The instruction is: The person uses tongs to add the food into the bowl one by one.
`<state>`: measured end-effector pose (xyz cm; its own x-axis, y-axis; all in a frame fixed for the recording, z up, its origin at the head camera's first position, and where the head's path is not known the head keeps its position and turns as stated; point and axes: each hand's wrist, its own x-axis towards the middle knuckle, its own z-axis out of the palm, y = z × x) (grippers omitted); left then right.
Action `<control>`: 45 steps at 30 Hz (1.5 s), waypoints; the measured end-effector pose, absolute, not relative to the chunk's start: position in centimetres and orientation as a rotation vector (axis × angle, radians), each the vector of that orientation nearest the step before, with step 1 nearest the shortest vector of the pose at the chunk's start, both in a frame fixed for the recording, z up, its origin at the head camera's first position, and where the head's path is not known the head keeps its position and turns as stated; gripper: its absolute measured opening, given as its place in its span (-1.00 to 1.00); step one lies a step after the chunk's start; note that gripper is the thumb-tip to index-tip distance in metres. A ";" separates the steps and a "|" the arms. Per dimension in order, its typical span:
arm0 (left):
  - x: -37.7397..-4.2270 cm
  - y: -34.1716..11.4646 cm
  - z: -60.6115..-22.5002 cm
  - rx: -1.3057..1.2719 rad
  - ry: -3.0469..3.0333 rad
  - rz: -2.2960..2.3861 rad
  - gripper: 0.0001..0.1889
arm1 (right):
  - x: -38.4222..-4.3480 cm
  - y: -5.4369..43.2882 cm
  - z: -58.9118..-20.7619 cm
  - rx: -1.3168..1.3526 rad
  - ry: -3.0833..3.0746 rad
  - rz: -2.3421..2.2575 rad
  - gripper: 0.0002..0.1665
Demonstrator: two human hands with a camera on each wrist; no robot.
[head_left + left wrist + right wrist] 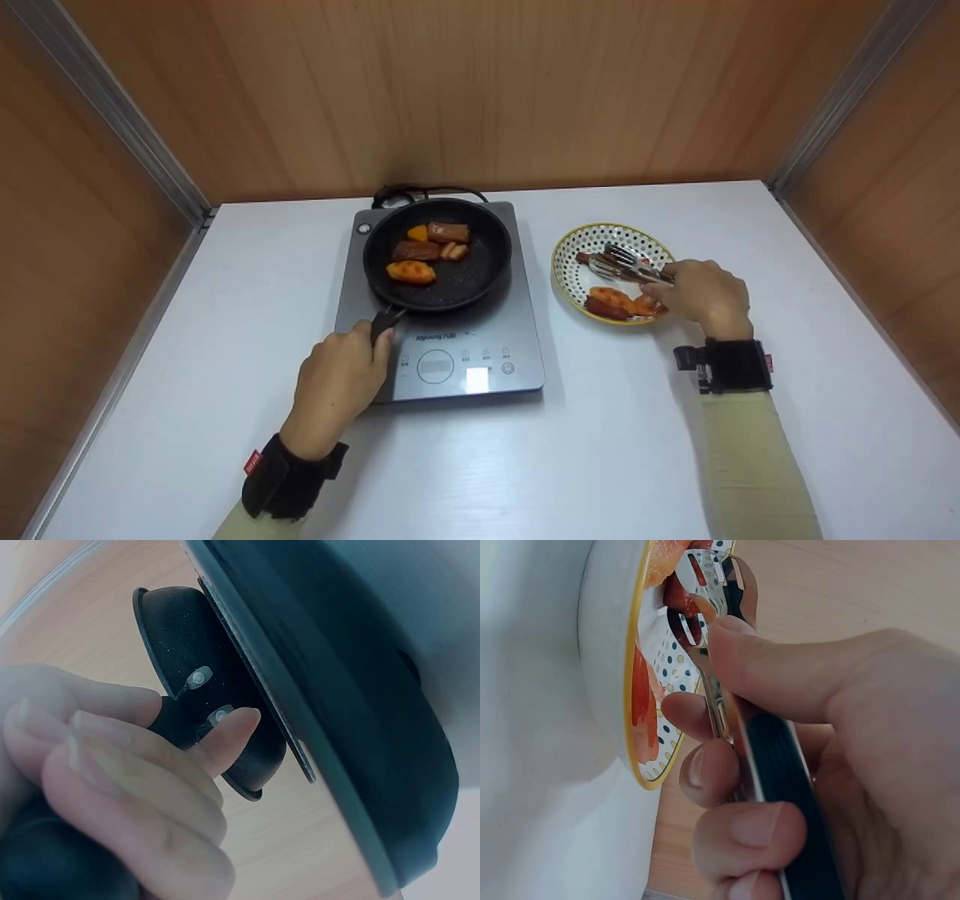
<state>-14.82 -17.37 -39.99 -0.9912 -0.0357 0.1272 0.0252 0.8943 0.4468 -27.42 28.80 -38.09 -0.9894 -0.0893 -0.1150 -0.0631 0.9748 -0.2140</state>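
Observation:
With curled fingers my left hand (337,379) grips the black handle (383,324) of a frying pan (484,274). Brown meat pieces (417,250), an orange oval piece (410,272) and smaller bits are in the pan. Over at the right, my right hand (706,294) holds metal tongs (776,765), their slotted heads down over a dotted plate (565,271) with a yellow rim. A brown strip (582,257) lies by the tong heads; whether they pinch it I cannot tell. Orange and reddish food pieces (611,301) lie at the plate's near side.
The pan sits on a grey induction cooker (450,382) with a touch panel at its front. A black cable (442,189) runs behind it. Wooden panels (495,90) enclose the white table (600,450) at the back and sides.

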 end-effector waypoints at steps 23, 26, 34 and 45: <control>-14.8 -17.5 -40.0 0.004 -2.927 -0.693 -0.63 | -27.6 28.8 -37.7 -0.127 3.041 -0.345 -0.29; -14.8 -17.5 -40.0 0.000 -2.923 -0.692 -0.63 | -27.3 28.5 -37.3 -0.157 3.082 -0.360 -0.33; -14.8 -17.4 -40.0 -0.004 -2.911 -0.686 -0.63 | -26.4 27.1 -35.9 -0.207 3.134 -0.391 -0.28; -14.8 -17.4 -40.0 0.004 -2.910 -0.680 -0.63 | -24.8 23.5 -34.8 -0.393 3.264 -0.397 -0.47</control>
